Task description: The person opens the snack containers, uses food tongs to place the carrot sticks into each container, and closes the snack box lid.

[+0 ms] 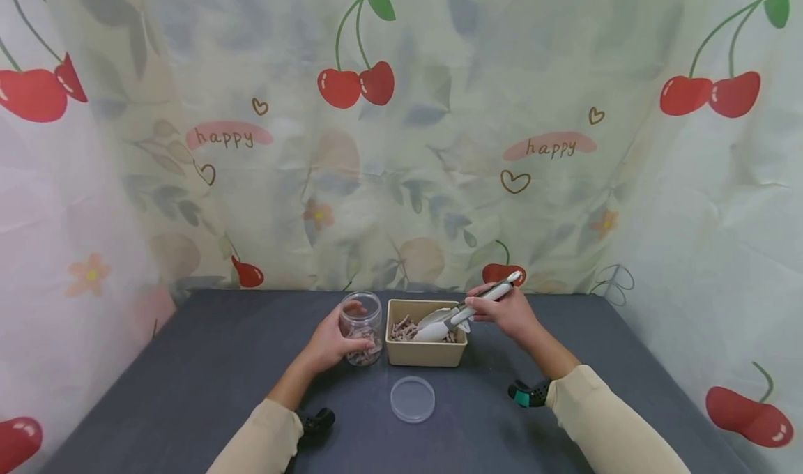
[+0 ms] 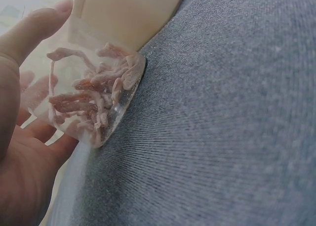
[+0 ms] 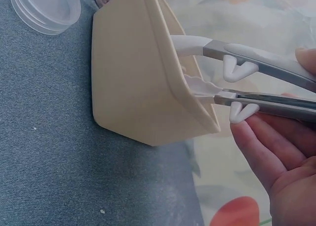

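My left hand (image 1: 332,340) grips a clear jar (image 1: 362,314) that stands without a lid on the table. Pinkish-brown dried strips (image 2: 86,90) fill its lower part. Right of the jar sits a beige rectangular bin (image 1: 426,354), holding more such strips (image 1: 403,329). In my right hand (image 1: 505,314) is a pair of white-and-grey tongs (image 3: 276,63), held between thumb and fingers. The tongs' white heads reach down into the bin, their two arms spread apart. Whether any strip lies between the heads is hidden by the bin wall in the right wrist view.
A round clear lid (image 1: 413,399) lies on the dark grey table (image 1: 207,376) in front of the bin. Behind the table hangs a curtain (image 1: 414,139) printed with cherries. Black straps (image 1: 529,394) circle both wrists. Small white crumbs dot the cloth.
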The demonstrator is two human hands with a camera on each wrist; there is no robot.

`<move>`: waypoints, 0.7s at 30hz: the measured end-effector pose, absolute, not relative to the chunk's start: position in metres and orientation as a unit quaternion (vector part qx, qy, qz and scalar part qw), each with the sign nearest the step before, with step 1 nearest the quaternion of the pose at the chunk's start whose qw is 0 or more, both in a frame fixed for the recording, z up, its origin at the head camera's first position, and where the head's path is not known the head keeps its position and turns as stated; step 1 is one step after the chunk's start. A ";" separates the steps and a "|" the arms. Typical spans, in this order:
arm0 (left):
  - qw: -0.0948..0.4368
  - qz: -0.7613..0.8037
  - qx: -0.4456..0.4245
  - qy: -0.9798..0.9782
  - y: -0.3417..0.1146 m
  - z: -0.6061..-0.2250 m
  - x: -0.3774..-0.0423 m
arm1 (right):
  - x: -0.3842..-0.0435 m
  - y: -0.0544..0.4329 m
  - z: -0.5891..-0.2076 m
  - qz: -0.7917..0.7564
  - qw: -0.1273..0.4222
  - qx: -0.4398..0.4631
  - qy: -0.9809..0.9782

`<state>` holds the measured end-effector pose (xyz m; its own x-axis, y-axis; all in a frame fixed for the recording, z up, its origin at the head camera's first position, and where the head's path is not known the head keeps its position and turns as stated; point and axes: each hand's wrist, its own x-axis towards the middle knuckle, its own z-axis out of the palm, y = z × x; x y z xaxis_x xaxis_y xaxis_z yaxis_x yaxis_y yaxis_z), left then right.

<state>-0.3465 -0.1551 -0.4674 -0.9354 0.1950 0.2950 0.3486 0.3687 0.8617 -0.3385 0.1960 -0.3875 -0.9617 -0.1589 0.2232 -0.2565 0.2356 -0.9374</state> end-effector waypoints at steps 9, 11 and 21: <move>0.065 -0.545 -0.164 -0.820 -0.154 -0.468 -0.348 | -0.339 0.198 -0.386 0.606 0.049 0.142 -0.781; 0.062 -0.548 -0.165 -0.818 -0.154 -0.468 -0.348 | -0.339 0.198 -0.386 0.606 0.047 0.142 -0.782; 0.071 -0.537 -0.165 -0.824 -0.154 -0.467 -0.346 | -0.339 0.202 -0.382 0.617 0.052 0.147 -0.771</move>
<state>-0.3456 -0.1539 -0.4672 -0.9353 0.1961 0.2947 0.3487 0.3683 0.8618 -0.3387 0.2022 -0.3820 -0.9511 -0.1626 0.2626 -0.2919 0.1952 -0.9363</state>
